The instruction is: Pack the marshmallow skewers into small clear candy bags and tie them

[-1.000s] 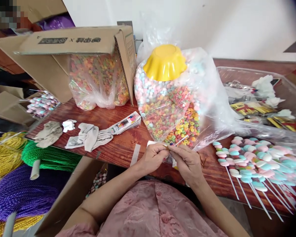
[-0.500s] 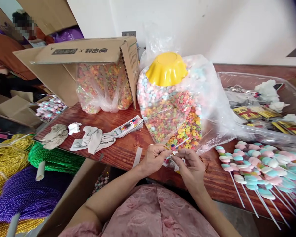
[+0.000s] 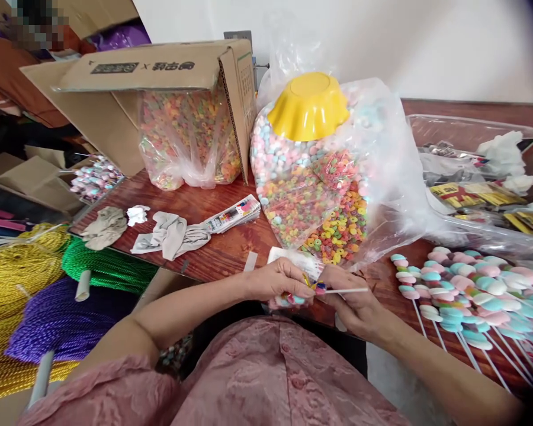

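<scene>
A marshmallow skewer (image 3: pixel 289 300) in a clear printed wrapper lies low between my hands, partly hidden by my left hand. Its white stick (image 3: pixel 349 290) points right, passing across my right hand. My left hand (image 3: pixel 279 280) is closed around the gathered neck of the wrapper, where a short gold tie (image 3: pixel 308 280) shows. My right hand (image 3: pixel 350 305) is bent in close on the other side, fingers pinched near that tie; what exactly they grip is hidden. Behind them, a stack of printed wrappers (image 3: pixel 295 260) rests at the table's edge.
Bags of gummy rings (image 3: pixel 337 234) and marshmallows stand ahead, topped by a yellow bowl (image 3: pixel 308 109). Finished-looking skewers (image 3: pixel 479 290) lie right, beside a clear bin (image 3: pixel 471 123). Left are a carton (image 3: pixel 142 68), gloves (image 3: pixel 171 234) and cord bundles (image 3: pixel 66 325). Another person (image 3: pixel 22 77) is far left.
The stick has swung from slanting up to nearly level, pointing right. The skewer's wrapped marshmallows now show below my left hand. My hands have come lower, and the view has shifted slightly.
</scene>
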`<control>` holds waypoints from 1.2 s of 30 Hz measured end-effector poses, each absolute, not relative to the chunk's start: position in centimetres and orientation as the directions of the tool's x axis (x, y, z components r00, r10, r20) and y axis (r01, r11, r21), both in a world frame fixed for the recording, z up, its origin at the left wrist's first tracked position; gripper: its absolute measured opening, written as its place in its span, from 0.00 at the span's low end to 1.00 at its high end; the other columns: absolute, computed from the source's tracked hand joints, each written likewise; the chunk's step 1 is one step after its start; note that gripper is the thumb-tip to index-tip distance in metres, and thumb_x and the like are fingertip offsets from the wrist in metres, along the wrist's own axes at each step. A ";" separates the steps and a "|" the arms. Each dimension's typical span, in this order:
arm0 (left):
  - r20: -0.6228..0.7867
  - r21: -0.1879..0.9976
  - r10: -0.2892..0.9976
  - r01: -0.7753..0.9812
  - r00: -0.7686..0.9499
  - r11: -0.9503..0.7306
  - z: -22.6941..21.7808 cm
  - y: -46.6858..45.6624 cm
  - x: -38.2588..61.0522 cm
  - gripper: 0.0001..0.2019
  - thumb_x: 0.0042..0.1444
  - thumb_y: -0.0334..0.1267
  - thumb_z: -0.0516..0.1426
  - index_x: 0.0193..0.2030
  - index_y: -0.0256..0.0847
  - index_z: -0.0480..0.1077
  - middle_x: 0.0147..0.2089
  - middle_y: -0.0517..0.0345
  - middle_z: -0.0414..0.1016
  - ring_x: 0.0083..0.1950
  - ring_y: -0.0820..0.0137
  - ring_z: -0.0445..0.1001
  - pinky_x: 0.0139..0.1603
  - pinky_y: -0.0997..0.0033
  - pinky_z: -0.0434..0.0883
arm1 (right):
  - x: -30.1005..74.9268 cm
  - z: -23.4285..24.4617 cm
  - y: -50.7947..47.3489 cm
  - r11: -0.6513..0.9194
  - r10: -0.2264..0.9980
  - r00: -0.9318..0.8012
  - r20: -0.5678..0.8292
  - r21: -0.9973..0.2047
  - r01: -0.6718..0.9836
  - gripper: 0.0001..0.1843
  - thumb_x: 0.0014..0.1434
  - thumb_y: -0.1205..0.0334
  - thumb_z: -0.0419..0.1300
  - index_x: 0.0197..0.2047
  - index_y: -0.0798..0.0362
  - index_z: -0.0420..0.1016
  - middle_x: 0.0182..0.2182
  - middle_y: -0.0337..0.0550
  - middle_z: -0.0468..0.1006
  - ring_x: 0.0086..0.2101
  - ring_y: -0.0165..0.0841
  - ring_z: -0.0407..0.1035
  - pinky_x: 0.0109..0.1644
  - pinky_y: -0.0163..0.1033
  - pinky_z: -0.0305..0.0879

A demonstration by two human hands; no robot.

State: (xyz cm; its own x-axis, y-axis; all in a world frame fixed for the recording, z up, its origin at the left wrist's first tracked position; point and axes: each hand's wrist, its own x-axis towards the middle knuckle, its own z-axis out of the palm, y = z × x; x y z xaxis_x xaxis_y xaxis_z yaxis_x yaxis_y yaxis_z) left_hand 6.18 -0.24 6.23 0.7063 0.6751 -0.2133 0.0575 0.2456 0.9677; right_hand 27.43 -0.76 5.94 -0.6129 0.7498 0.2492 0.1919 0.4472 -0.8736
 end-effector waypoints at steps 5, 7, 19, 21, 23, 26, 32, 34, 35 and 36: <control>0.361 0.847 0.701 0.099 0.615 -0.522 8.2 -0.6 6.3 0.13 0.62 0.39 0.55 0.31 0.35 0.76 0.33 0.47 0.76 0.36 0.69 0.73 0.40 0.71 0.69 | 26.1 4.8 -2.3 0.017 0.904 -0.428 0.010 -1.000 0.013 0.19 0.59 0.46 0.61 0.28 0.53 0.65 0.23 0.36 0.64 0.25 0.27 0.57 0.29 0.33 0.55; 0.371 0.830 0.656 0.083 0.658 -0.552 8.9 -0.7 6.2 0.13 0.62 0.37 0.54 0.32 0.34 0.76 0.32 0.47 0.76 0.35 0.69 0.72 0.38 0.71 0.68 | 25.8 5.0 -2.2 0.016 0.886 -0.463 0.025 -1.000 -0.022 0.20 0.58 0.46 0.61 0.27 0.53 0.64 0.23 0.35 0.63 0.25 0.26 0.56 0.28 0.33 0.55; -0.384 0.804 0.312 0.150 0.869 0.575 6.5 -0.2 5.0 0.17 0.37 0.47 0.71 0.24 0.34 0.76 0.19 0.59 0.69 0.17 0.77 0.62 0.14 0.78 0.57 | 26.4 9.5 -0.4 0.994 -0.024 -0.789 0.614 -0.070 -0.086 0.14 0.66 0.71 0.45 0.48 0.60 0.69 0.30 0.45 0.72 0.33 0.35 0.64 0.43 0.47 0.65; -0.411 0.800 0.223 0.233 0.884 0.552 6.6 -0.3 5.0 0.16 0.37 0.45 0.71 0.26 0.34 0.76 0.19 0.61 0.69 0.17 0.78 0.62 0.14 0.79 0.58 | 26.2 9.7 -0.4 0.991 -0.069 -0.820 0.568 -0.055 -0.122 0.14 0.66 0.70 0.46 0.49 0.62 0.70 0.29 0.46 0.72 0.34 0.36 0.64 0.42 0.47 0.65; -0.438 0.804 0.130 0.322 0.890 0.500 6.8 -0.1 5.3 0.15 0.40 0.45 0.70 0.27 0.35 0.77 0.19 0.62 0.69 0.16 0.78 0.60 0.13 0.80 0.57 | 26.0 10.0 -0.4 0.989 -0.065 -0.851 0.521 -0.083 -0.126 0.14 0.66 0.70 0.46 0.47 0.60 0.71 0.28 0.44 0.71 0.32 0.35 0.63 0.39 0.46 0.64; -0.391 0.834 0.075 0.319 0.917 0.451 7.3 0.8 5.6 0.17 0.39 0.47 0.71 0.27 0.35 0.77 0.20 0.61 0.70 0.17 0.76 0.63 0.15 0.78 0.60 | 25.7 10.6 -0.6 0.990 -0.073 -0.877 0.476 -0.070 -0.120 0.13 0.66 0.69 0.47 0.39 0.52 0.72 0.26 0.41 0.71 0.28 0.33 0.60 0.34 0.44 0.59; -0.444 0.864 0.150 0.466 0.884 -0.192 11.4 4.2 4.1 0.15 0.48 0.49 0.65 0.26 0.38 0.76 0.24 0.61 0.72 0.28 0.70 0.69 0.31 0.73 0.69 | 25.7 10.5 -1.5 0.991 0.097 -0.904 0.416 0.040 0.125 0.12 0.65 0.69 0.50 0.33 0.49 0.70 0.29 0.42 0.72 0.31 0.33 0.60 0.32 0.44 0.50; -0.360 0.657 0.422 0.547 0.832 -0.519 13.6 3.4 4.1 0.15 0.51 0.49 0.64 0.27 0.38 0.75 0.26 0.59 0.71 0.29 0.70 0.68 0.32 0.72 0.67 | 25.5 10.0 -1.2 0.970 0.193 -0.903 0.383 0.063 0.234 0.11 0.65 0.70 0.50 0.34 0.51 0.70 0.31 0.43 0.73 0.33 0.34 0.61 0.32 0.43 0.48; -0.212 0.528 0.577 0.590 0.788 -0.611 14.5 2.4 4.2 0.13 0.54 0.47 0.62 0.30 0.38 0.75 0.30 0.56 0.73 0.33 0.68 0.70 0.37 0.70 0.68 | 25.5 9.7 -0.7 0.954 0.246 -0.895 0.371 0.068 0.291 0.11 0.65 0.70 0.50 0.34 0.52 0.70 0.31 0.44 0.73 0.33 0.34 0.61 0.32 0.43 0.48; -0.073 0.420 0.674 0.636 0.735 -0.647 14.9 1.3 4.4 0.11 0.58 0.43 0.58 0.33 0.38 0.75 0.34 0.53 0.74 0.37 0.66 0.70 0.41 0.67 0.69 | 25.4 9.5 -0.2 0.936 0.294 -0.869 0.398 0.062 0.345 0.10 0.64 0.70 0.50 0.33 0.53 0.69 0.30 0.44 0.72 0.32 0.34 0.60 0.32 0.43 0.48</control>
State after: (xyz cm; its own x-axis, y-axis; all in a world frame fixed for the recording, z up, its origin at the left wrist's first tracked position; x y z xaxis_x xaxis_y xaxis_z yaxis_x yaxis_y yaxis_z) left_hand 4.36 1.26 14.93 0.7347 0.6744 -0.0734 0.6361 -0.6472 0.4202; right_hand 25.43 -0.15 9.46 -0.8690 0.2939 0.3981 0.3453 0.9364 0.0624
